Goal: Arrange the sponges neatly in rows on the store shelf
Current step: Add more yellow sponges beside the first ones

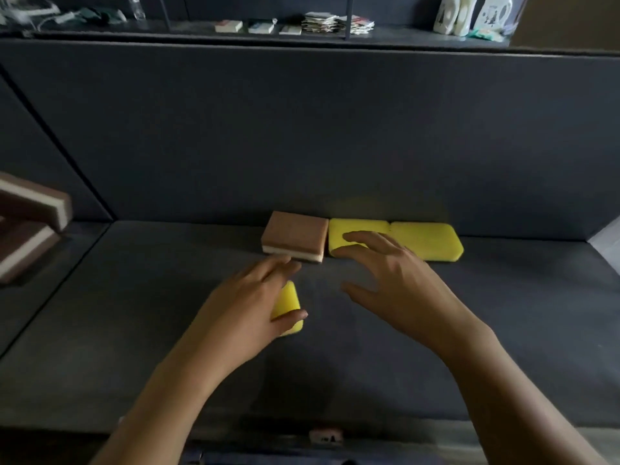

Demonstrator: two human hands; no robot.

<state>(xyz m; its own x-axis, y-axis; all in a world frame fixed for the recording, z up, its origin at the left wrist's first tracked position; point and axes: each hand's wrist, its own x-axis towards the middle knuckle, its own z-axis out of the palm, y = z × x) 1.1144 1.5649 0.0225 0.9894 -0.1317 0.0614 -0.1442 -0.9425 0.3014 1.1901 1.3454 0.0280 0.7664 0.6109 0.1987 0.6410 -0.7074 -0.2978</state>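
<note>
Against the back wall of the dark grey shelf [134, 330] lies a row: a brown sponge with a white layer [295, 234], then two yellow sponges side by side [359, 231] [426, 239]. My left hand [245, 307] holds another yellow sponge [288, 303] in front of the brown one, thumb across its near end. My right hand [396, 283] hovers with fingers spread over the near edge of the left yellow sponge, holding nothing.
Two brown-and-white sponges [30, 226] lie stacked and skewed at the far left, in the neighbouring bay. A higher shelf at the top carries small boxes [228, 26], folded cloths [335, 23] and white bottles [469, 13].
</note>
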